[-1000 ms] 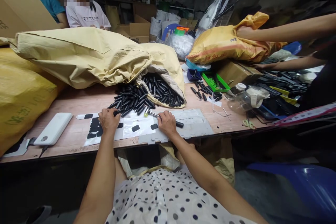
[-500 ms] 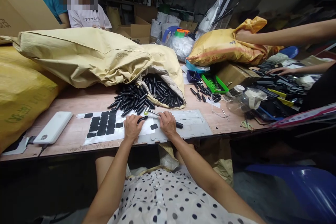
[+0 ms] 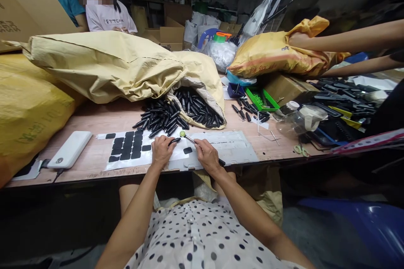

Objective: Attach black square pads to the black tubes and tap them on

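A yellow sack fills the left end of the tabletop. Beside it a white power bank lies near the front edge. A beige sack stretches along the back, and beyond it is a person in a white shirt. Next, near the front edge, a white sheet carries black stickers, most in close rows. Above it, black pieces are heaped at the beige sack's open mouth. The left hand is over the sheet, its fingers pinching one black piece, tip pointing right. The hammer has its yellow-green head just beside that tip; whether they touch cannot be told. The right hand has its fingers closed around the hammer's shaft, above a grey board at the front edge. Farther right come a blue tray, a green tray, a co-worker's hand on an orange sack, a jug, and scissors by the front edge.
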A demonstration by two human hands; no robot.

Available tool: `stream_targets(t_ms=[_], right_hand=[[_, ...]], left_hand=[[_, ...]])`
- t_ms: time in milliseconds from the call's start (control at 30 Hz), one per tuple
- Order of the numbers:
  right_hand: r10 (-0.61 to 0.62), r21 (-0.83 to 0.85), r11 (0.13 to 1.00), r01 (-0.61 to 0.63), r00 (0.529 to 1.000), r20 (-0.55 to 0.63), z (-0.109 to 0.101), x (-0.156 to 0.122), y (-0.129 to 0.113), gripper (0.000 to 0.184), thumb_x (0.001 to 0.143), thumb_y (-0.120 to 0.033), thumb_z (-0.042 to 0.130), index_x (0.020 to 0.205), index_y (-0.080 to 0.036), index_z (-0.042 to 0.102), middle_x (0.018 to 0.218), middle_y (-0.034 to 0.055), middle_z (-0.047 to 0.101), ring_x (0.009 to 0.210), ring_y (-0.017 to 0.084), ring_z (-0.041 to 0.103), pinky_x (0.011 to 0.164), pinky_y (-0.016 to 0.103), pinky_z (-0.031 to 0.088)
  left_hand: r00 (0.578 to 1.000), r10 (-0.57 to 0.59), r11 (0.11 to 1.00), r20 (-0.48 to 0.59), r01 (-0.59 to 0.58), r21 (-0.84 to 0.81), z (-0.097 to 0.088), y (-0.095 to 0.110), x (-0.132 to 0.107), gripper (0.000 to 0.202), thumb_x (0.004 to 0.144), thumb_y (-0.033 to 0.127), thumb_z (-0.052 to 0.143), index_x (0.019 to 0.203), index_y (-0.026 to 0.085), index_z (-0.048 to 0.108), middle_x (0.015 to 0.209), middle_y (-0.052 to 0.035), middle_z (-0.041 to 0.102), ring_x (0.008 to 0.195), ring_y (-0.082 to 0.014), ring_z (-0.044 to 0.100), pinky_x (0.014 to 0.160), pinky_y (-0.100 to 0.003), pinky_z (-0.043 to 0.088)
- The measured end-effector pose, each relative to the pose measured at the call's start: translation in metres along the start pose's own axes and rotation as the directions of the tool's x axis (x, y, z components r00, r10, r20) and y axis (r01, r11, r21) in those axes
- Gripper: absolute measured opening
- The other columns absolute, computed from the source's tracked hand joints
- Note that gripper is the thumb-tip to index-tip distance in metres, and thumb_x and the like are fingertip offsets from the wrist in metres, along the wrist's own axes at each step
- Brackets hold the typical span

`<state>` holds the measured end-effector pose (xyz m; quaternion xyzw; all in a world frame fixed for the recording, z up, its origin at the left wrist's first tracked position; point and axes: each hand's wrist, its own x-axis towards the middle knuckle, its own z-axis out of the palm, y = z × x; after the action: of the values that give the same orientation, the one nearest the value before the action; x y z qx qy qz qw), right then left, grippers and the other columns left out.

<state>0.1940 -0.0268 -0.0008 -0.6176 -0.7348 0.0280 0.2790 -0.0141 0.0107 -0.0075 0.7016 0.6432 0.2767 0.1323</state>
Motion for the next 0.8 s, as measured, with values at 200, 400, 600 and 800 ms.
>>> stream_targets(t_ms=[200, 400, 600, 800], right_hand=[[-0.031, 0.022, 0.999, 0.032, 0.999, -0.029, -0.001, 0.000, -0.009, 0.035, 0.103, -0.023, 0.043, 0.124, -0.028, 0.071, 0.100, 0.0049, 0.070, 0.096, 0.018, 0.066, 0.083, 0.024, 0.050], [-0.035, -0.003, 0.999, 0.035, 0.999, 0.033, 0.000, -0.001, -0.009, 0.033, 0.103, -0.024, 0.045, 0.121, -0.027, 0.072, 0.099, 0.0051, 0.071, 0.093, 0.018, 0.066, 0.080, 0.024, 0.050], [-0.044, 0.045, 0.998, 0.044, 0.999, 0.010, -0.003, 0.002, -0.017, 0.035, 0.104, -0.026, 0.043, 0.124, -0.027, 0.071, 0.101, 0.0046, 0.071, 0.094, 0.017, 0.067, 0.081, 0.024, 0.051], [-0.067, 0.039, 0.997, 0.064, 0.995, 0.074, 0.004, 0.001, -0.020, 0.031, 0.102, -0.024, 0.048, 0.119, -0.027, 0.072, 0.097, 0.0028, 0.071, 0.089, 0.016, 0.066, 0.077, 0.022, 0.049]], left_hand=[[1.000, 0.001, 1.000, -0.013, -0.001, 0.009, 0.000, 0.001, -0.001, 0.015, 0.090, 0.030, 0.064, 0.102, 0.027, 0.072, 0.105, -0.0075, 0.070, 0.102, -0.0290, 0.056, 0.087, -0.040, 0.045], [1.000, -0.019, 1.000, -0.003, 0.019, 0.015, 0.000, 0.003, 0.000, 0.014, 0.090, 0.028, 0.065, 0.101, 0.027, 0.074, 0.103, -0.0079, 0.068, 0.102, -0.0292, 0.057, 0.088, -0.041, 0.044], [1.000, -0.004, 1.000, -0.002, 0.004, 0.014, 0.001, 0.003, 0.000, 0.013, 0.089, 0.031, 0.066, 0.099, 0.026, 0.074, 0.101, -0.0080, 0.068, 0.101, -0.0294, 0.057, 0.087, -0.042, 0.045], [1.000, -0.017, 1.000, 0.018, 0.017, 0.023, 0.000, 0.004, 0.000, 0.013, 0.089, 0.030, 0.068, 0.099, 0.024, 0.073, 0.100, -0.0086, 0.068, 0.101, -0.0298, 0.058, 0.088, -0.043, 0.045]])
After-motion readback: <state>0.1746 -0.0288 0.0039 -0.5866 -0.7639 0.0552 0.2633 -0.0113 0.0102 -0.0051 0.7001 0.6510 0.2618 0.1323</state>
